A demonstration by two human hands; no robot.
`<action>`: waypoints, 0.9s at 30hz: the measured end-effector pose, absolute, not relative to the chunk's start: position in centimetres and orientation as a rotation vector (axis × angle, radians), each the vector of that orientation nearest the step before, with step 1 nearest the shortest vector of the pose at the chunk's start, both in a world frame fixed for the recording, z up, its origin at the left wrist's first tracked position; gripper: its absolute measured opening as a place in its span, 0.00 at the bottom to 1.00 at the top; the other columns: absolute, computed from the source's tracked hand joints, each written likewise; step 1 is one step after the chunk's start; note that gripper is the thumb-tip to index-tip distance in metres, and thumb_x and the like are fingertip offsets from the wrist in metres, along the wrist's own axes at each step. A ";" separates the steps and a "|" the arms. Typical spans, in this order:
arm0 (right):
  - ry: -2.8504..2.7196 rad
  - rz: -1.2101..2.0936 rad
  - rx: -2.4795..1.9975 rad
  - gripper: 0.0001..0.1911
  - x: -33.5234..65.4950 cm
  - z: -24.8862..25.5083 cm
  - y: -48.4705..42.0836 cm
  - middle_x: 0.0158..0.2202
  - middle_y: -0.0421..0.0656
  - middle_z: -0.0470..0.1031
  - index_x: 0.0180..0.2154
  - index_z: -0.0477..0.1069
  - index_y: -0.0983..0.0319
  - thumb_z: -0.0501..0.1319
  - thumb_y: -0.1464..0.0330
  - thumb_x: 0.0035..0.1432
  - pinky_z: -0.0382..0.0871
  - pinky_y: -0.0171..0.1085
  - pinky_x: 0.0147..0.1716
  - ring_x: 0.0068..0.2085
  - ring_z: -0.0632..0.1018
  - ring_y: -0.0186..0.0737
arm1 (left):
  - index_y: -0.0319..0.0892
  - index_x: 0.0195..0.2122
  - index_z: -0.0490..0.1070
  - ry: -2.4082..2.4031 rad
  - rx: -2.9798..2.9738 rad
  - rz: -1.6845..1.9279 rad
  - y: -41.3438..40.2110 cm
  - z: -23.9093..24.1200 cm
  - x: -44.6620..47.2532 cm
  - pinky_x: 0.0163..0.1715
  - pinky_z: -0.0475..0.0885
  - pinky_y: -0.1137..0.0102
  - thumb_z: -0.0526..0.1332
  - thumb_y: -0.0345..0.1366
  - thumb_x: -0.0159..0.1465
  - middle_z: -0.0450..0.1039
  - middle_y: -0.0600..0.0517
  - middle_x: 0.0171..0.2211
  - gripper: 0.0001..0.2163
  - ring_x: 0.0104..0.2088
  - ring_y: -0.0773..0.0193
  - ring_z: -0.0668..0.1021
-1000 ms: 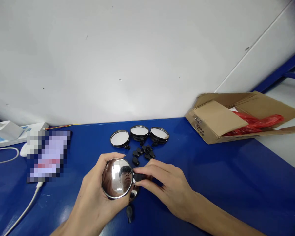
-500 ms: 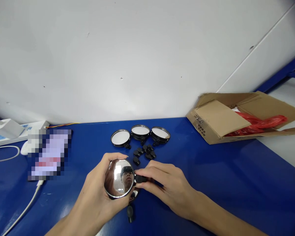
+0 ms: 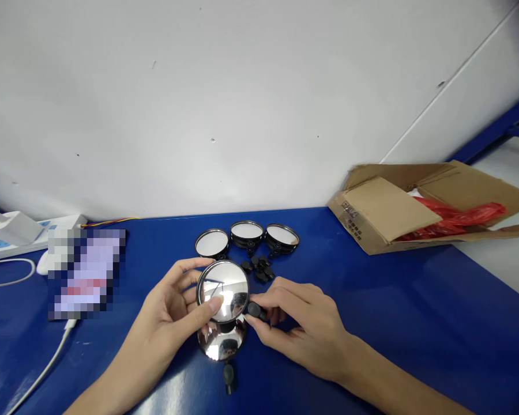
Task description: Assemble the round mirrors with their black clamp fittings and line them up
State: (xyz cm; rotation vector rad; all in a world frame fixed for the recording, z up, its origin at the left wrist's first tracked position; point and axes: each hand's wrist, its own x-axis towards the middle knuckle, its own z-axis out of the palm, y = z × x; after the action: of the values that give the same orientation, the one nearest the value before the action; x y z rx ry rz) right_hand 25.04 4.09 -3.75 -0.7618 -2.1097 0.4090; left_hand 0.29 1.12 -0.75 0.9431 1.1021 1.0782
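Note:
A round mirror [image 3: 233,285] with a dark rim is tilted up in my left hand [image 3: 173,311]; the thumb presses on its face and the fingers reach round its left edge. My right hand [image 3: 300,320] pinches a black plastic clamp piece [image 3: 256,311] at the mirror's right side; whether the two are joined I cannot tell. Below the held mirror, another round mirror [image 3: 220,346] lies on the blue table, partly covered, with a black clamp piece [image 3: 229,377] at its near end. Several small black clamp pieces [image 3: 263,271] are heaped just beyond my hands.
Three groups of round mirrors [image 3: 246,229] stand in a row near the white wall. An open cardboard box [image 3: 363,230] with red plastic is at the right. To the left are a phone [image 3: 89,271], a white cable [image 3: 47,369] and a power strip [image 3: 64,225].
The held mirror has tilted and shifted right, its face now reflecting differently. My left thumb has moved onto its face. The mirror lying below shows more, and my right hand keeps its pinch.

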 end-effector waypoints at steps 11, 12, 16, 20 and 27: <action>-2.162 0.647 -0.757 0.45 26.3 -1.9 4.4 0.67 0.54 0.71 0.70 0.70 0.52 0.82 0.51 0.57 0.83 0.47 0.54 0.58 0.80 0.53 | 0.47 0.64 0.79 1.061 0.990 1.004 1.2 -0.3 -0.2 0.32 0.76 0.76 0.77 0.44 0.71 0.85 0.46 0.51 0.22 0.41 0.62 0.84; -2.211 0.683 -0.740 0.51 26.2 -1.8 4.3 0.71 0.55 0.67 0.73 0.66 0.51 0.83 0.50 0.56 0.81 0.49 0.60 0.63 0.78 0.55 | 0.47 0.64 0.80 1.057 0.990 0.989 1.2 -0.3 -0.2 0.32 0.76 0.76 0.77 0.44 0.71 0.85 0.46 0.50 0.22 0.41 0.62 0.84; -2.378 0.762 -0.672 0.59 26.0 -1.7 4.3 0.78 0.55 0.60 0.79 0.55 0.49 0.84 0.52 0.56 0.72 0.53 0.72 0.74 0.70 0.59 | 0.48 0.64 0.78 1.050 0.993 0.989 1.1 -0.5 -0.3 0.33 0.76 0.76 0.77 0.44 0.71 0.84 0.48 0.47 0.23 0.40 0.64 0.82; -2.442 0.739 -0.666 0.58 26.0 -1.7 4.3 0.79 0.55 0.60 0.80 0.52 0.51 0.82 0.56 0.60 0.65 0.56 0.75 0.75 0.68 0.58 | 0.48 0.65 0.75 1.030 1.006 0.966 1.2 -0.6 -0.3 0.32 0.76 0.76 0.77 0.44 0.71 0.80 0.52 0.40 0.24 0.36 0.67 0.79; -2.459 0.659 -0.623 0.61 26.0 -2.0 4.2 0.72 0.53 0.65 0.79 0.54 0.55 0.84 0.56 0.54 0.70 0.50 0.69 0.66 0.72 0.54 | 0.51 0.67 0.70 1.070 1.120 0.865 0.9 -0.7 -0.6 0.35 0.76 0.71 0.74 0.49 0.73 0.80 0.53 0.41 0.26 0.35 0.64 0.78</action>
State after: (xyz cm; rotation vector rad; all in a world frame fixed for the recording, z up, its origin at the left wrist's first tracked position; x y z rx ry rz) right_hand 25.99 4.21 -2.02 -0.6232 -2.4588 0.6590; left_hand -0.57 0.93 -0.71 1.1201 1.0702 0.8653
